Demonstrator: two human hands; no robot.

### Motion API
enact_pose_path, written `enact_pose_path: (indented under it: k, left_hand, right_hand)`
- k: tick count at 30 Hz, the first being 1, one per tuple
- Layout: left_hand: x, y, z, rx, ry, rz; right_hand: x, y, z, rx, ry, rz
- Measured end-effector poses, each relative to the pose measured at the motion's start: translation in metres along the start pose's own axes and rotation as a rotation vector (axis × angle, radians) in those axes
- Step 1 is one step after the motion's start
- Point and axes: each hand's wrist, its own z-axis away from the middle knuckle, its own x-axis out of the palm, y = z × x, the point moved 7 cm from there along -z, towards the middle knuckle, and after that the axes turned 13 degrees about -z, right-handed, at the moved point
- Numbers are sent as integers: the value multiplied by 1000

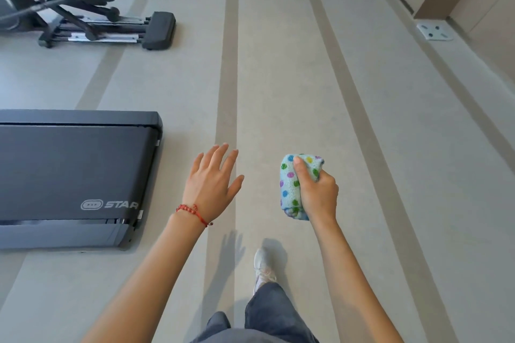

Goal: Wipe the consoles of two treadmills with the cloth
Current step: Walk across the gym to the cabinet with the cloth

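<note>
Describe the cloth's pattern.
Light blue cloth with multicoloured polka dots, seen in the head view.

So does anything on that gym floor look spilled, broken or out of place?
Nothing stands out. The floor is dry and bare, the treadmill deck sits flat, and the dotted cloth is bunched in the right hand. The left hand is open.

My left hand [211, 181] hangs just right of the black flat treadmill deck [69, 175], which lies to my left. Two dark grey elliptical trainers [92, 17] stand beyond it. My right hand [317, 192] grips the pale blue dotted terry cloth [289, 184]. A white square floor plate [434, 31] lies far right.
</note>
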Motion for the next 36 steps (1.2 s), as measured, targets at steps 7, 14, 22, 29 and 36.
enact_pose_path:
  k: [7, 14, 22, 29, 36]
  left_hand:
    - [10, -8, -131, -36, 22, 0]
    - [36, -32, -249, -39, 25, -4]
    - [76, -85, -427, -29, 60, 16]
    - [99, -119, -564, -13, 47, 23]
    - [130, -129, -691, -5, 68, 55]
  right_hand:
    - [32, -49, -128, -22, -55, 13]
    - [82, -79, -245, -30, -78, 22]
    - [167, -127, -409, -41, -54, 12]
    - [218, -167, -524, -12, -29, -6]
    - [252, -188, -647, -22, -20, 7]
